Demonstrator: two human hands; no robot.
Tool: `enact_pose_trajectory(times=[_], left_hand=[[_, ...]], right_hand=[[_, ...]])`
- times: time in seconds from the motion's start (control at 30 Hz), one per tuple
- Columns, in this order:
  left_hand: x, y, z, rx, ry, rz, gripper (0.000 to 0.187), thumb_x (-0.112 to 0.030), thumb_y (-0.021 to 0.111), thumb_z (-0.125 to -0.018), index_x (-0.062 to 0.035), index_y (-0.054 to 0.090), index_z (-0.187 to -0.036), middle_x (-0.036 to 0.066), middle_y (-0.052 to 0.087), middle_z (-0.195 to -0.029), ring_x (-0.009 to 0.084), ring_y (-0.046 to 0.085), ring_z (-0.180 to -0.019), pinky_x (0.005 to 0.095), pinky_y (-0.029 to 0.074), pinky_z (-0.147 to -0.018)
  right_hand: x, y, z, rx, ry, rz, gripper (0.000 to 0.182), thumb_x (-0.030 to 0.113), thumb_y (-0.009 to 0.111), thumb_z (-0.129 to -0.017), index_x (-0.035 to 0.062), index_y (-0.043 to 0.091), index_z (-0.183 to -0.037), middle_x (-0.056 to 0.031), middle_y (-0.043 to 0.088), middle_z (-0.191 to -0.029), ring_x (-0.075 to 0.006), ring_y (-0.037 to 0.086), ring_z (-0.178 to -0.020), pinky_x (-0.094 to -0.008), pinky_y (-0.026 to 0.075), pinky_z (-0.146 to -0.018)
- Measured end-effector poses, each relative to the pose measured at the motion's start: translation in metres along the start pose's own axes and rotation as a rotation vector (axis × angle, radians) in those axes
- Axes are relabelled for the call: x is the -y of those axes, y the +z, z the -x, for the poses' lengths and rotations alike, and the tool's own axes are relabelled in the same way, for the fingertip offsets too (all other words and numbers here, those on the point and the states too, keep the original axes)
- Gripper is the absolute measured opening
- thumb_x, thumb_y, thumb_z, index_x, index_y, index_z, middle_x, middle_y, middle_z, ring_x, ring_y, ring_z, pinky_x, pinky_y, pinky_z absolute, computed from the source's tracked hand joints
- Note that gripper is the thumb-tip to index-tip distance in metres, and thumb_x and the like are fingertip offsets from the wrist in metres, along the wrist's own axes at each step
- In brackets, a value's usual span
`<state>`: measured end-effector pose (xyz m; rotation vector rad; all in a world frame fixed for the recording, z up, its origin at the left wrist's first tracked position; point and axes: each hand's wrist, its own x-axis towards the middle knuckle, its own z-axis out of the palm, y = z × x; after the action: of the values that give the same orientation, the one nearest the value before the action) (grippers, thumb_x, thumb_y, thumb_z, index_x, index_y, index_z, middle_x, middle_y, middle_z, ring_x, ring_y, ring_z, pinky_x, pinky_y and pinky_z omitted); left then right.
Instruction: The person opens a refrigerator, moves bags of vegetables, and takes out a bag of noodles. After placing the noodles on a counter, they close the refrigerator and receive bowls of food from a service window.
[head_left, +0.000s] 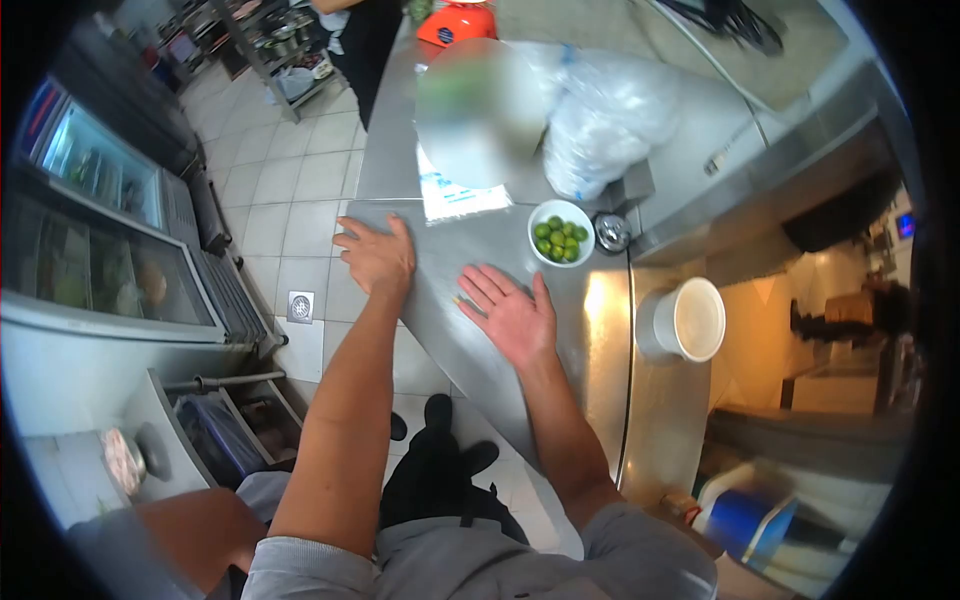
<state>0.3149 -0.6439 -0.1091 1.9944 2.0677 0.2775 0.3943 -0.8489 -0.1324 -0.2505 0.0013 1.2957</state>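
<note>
My left hand point(378, 252) rests palm down at the edge of the steel counter point(450, 240), its fingers apart and nothing in it. Palm up above the same counter, my right hand point(512, 318) lies with fingers stretched out and thumb spread, also holding nothing. A tiny yellowish bit point(456, 299) shows beside its little finger. Just beyond the right hand stands a white bowl point(533, 238) of small green citrus fruits point(560, 238). A round metal container point(611, 232) is right of the bowl.
A clear plastic bag point(605, 125), a white printed sheet point(455, 200) and an orange-red appliance point(458, 24) are farther along the counter. At right stands a white tub point(690, 320). Glass-door fridges point(110, 220) line the left. Another person point(365, 50) stands at the back.
</note>
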Motion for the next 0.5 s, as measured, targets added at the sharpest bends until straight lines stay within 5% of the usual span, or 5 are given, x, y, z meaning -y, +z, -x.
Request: enact_pose_trajectory(times=[0.5], left_hand=[[0.002, 0.005, -0.005, -0.010, 0.009, 0.021, 0.088, -0.050, 0.050, -0.092, 0.0062, 0.016, -0.151, 0.031, 0.034, -0.141, 0.0417, 0.051, -0.118, 0.0439, 0.053, -0.093]], right_hand=[[0.005, -0.006, -0.001, 0.048, 0.035, 0.098, 0.064, 0.047, 0.044, -0.101, 0.0033, 0.039, -0.147, -0.0246, 0.033, -0.155, -0.0411, 0.030, -0.144, -0.0580, 0.025, -0.116]])
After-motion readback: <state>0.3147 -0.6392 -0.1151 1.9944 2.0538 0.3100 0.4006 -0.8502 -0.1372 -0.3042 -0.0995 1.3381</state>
